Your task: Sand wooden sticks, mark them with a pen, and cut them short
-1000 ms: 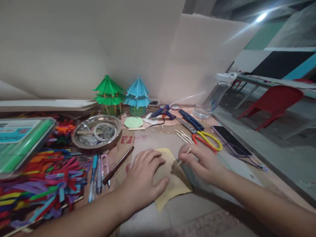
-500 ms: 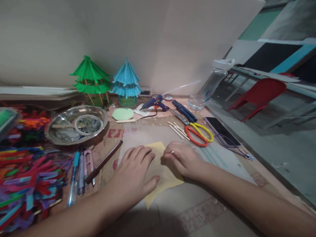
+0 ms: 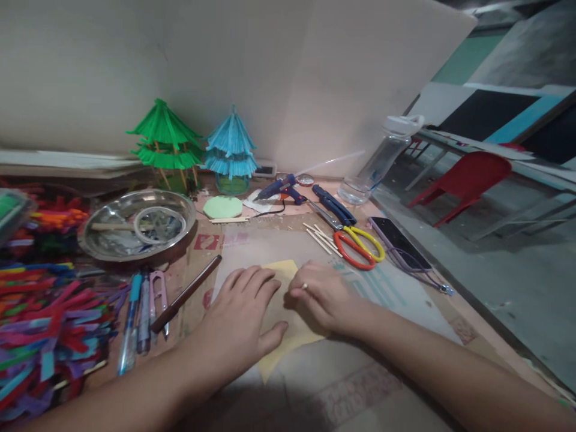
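Note:
A sheet of yellow paper (image 3: 292, 342) lies flat beneath both hands. My left hand (image 3: 243, 309) rests on its left part, fingers spread and thumb apart. Curled in a pinch over the right part of the sheet, my right hand (image 3: 321, 297) grips a thin stick (image 3: 305, 287); only its pale end shows above the fingers, and the rest is hidden. Several thin wooden sticks (image 3: 320, 240) lie beyond my right hand, beside scissors (image 3: 355, 249) with one red and one yellow handle.
A blue glue gun (image 3: 281, 189), pliers (image 3: 333, 204), a water bottle (image 3: 380, 156) and a phone (image 3: 400, 243) stand or lie around. Left are a metal plate (image 3: 87, 240), pens (image 3: 144, 312), a brown marker (image 3: 186, 294) and colourful strips (image 3: 49, 336). Green (image 3: 166, 144) and blue (image 3: 231, 144) roofed models stand behind.
My right hand has shifted slightly left and toward me over the paper, still gripping the stick. My left hand stays spread in nearly the same place. The view has moved a little.

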`<move>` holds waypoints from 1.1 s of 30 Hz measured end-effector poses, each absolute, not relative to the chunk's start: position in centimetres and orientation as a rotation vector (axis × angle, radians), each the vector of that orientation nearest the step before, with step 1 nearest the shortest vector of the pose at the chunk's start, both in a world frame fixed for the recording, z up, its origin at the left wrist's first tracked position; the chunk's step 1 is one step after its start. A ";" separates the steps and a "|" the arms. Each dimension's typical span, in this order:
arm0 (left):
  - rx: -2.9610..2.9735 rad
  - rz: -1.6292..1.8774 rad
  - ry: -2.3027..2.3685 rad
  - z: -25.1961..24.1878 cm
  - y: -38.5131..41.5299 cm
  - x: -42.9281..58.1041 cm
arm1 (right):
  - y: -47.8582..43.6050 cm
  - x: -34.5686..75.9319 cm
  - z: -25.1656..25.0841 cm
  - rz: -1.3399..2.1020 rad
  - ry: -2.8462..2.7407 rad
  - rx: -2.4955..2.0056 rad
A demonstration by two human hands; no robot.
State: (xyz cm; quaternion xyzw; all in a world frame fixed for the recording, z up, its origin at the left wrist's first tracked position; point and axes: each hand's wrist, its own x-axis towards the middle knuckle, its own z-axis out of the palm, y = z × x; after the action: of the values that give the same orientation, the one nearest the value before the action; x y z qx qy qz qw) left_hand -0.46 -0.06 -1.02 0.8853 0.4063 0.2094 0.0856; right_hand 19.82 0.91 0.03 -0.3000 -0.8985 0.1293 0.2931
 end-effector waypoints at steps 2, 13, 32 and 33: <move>2.646 0.626 1.211 -1.0 -0.1 -0.4 | 0.9 19.9 -0.1 0.350 -2.373 -0.846; 2.687 0.550 1.212 -0.9 -0.1 -0.5 | 0.7 19.6 0.0 0.427 -2.379 -0.690; 2.792 0.604 1.205 -1.2 0.1 -0.5 | 0.9 19.6 -0.3 0.265 -2.384 -0.658; 2.790 0.602 1.207 -1.1 0.1 -0.5 | 0.9 19.7 -0.3 0.237 -2.371 -0.682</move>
State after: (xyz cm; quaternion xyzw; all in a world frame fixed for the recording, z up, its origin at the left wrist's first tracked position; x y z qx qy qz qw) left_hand -0.48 0.08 -1.13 0.9001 0.3894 0.1943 0.0214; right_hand 19.67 0.93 -0.27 -0.2603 -0.9045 0.0904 0.3254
